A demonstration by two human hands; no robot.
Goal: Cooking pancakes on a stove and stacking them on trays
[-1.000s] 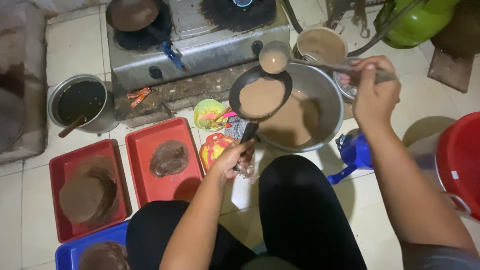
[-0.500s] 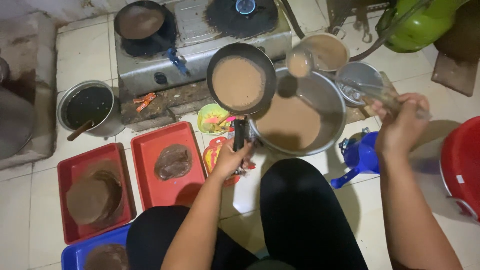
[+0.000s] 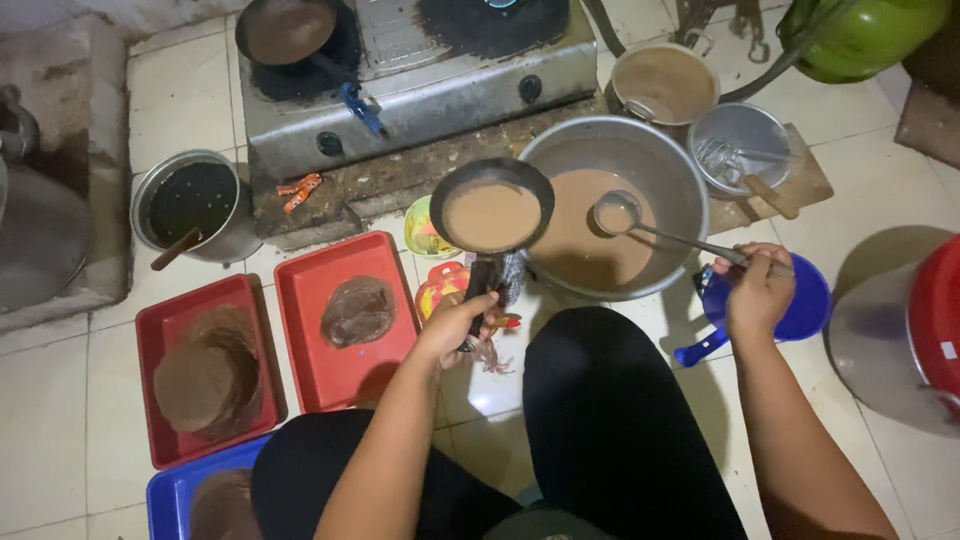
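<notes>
Small frying pan (image 3: 492, 205): dark, round, holds a thin layer of pale brown batter. Held in the air, near level, just over the near-left rim of the large batter basin (image 3: 612, 205).

Handling, judged: rigid metal, light by itself, but the liquid load makes it tip-sensitive; any tilt will run the batter to one side or over the edge. The only sensible hold is the handle, which projects toward the person from the pan's near edge.

Left hand (image 3: 460, 322): grip closed around the lower end of that handle. The pan thus sits beyond and above the hand, cantilevered, weight well out from the grip.

Right hand (image 3: 758, 290): grip closed on the far end of a long metal ladle (image 3: 618, 212). Ladle bowl lies in the basin, over or in the batter, just right of the pan. Slim, smooth handle; probably slippery if wet.

Surroundings on the tiled floor: gas stove (image 3: 420, 85) beyond with a second pan (image 3: 290, 30); two red trays (image 3: 345, 315) at left carrying thin brown pancakes; blue scoop (image 3: 800, 310) under the right hand.
</notes>
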